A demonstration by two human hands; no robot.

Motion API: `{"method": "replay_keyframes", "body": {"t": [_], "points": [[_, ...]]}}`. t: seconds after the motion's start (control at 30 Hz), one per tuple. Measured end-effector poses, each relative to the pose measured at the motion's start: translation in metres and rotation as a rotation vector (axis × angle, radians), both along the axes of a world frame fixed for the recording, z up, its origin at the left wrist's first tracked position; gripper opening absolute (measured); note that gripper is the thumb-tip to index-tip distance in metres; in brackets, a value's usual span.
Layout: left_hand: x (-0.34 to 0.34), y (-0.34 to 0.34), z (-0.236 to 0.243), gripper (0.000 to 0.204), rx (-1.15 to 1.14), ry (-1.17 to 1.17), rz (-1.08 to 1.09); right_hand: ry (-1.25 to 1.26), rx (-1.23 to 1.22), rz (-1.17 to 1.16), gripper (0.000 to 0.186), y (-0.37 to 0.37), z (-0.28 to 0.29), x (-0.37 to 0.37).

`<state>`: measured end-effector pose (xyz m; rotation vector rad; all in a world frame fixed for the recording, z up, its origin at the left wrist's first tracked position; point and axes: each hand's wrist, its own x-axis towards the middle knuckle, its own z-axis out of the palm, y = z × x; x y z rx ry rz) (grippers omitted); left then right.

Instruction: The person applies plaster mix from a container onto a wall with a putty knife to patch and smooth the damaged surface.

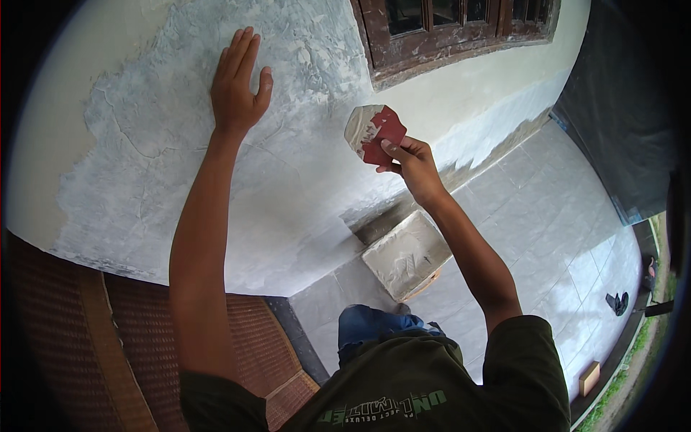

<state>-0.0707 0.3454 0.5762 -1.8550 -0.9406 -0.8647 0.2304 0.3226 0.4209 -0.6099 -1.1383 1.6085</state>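
Observation:
My left hand [239, 93] lies on the patchy grey plastered wall [158, 108], fingers stretched out and the thumb held apart. In my right hand [417, 167] is a flat red putty scraper [376, 134], gripped between thumb and fingers. Whitish putty is smeared over the scraper's left side. Whether the scraper touches the wall I cannot tell. Below my right forearm, on the tiled floor, a pale rectangular tub [404, 253] has putty spread over its inside.
A brown wooden window frame [446, 47] is set in the wall above right. Grey floor tiles [504, 223] run along the wall's base. Woven brown panels [144, 338] stand at lower left, a dark sheet [626, 122] hangs at right. A small box [589, 378] lies near the floor's right edge.

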Motion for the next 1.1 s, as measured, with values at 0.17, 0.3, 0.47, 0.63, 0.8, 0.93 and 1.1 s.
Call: {"method": "replay_keyframes", "body": {"t": [0.17, 0.3, 0.47, 0.63, 0.8, 0.93, 1.1], "points": [[0.048, -0.013, -0.123, 0.051, -0.279, -0.253, -0.135, -0.03, -0.17, -0.011, 0.021, -0.013, -0.06, 0.017], [0.088, -0.038, -0.231, 0.053, -0.558, -0.456, -0.146, -0.089, -0.273, -0.081, 0.021, -0.022, -0.125, 0.028], [0.111, -0.074, -0.337, 0.054, -0.852, -0.6, -0.152, -0.214, -0.438, -0.075, 0.024, -0.038, -0.211, 0.039], [0.125, -0.102, -0.413, 0.054, -1.045, -0.747, -0.109, -0.447, -0.529, -0.052, 0.026, -0.063, -0.299, 0.062], [0.131, -0.129, -0.472, 0.054, -1.165, -0.809, -0.057, -0.677, -0.394, 0.014, 0.02, -0.093, -0.395, 0.088], [0.136, -0.154, -0.512, 0.055, -1.239, -0.868, -0.009, -1.105, -0.007, 0.14, 0.017, -0.108, -0.439, 0.105], [0.144, -0.189, -0.546, 0.056, -1.341, -0.895, 0.067, -1.396, 0.537, 0.341, 0.017, -0.125, -0.487, 0.123]]}}
